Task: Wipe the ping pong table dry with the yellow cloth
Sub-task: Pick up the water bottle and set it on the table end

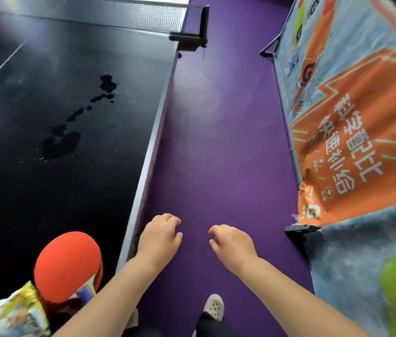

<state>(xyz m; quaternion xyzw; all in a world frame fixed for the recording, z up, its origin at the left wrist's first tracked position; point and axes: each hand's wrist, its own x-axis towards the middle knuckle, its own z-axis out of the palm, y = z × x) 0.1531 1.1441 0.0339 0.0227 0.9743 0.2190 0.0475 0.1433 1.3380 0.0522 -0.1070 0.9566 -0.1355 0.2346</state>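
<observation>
Lying at the near left corner of the dark bench (46, 203) is a yellow printed bundle (19, 312), possibly the cloth, though blur makes that uncertain, touching a red-faced paddle (67, 265). Farther up the bench, water puddles (60, 144) trail toward the net (143, 17). Right of the bench edge, the left hand (160, 237) and right hand (232, 244) hover over the purple floor (216, 142), both empty, fingers loosely curled. A white shoe (214, 307) shows below them. An orange-and-blue banner barrier (350, 142) stands along the right.
</observation>
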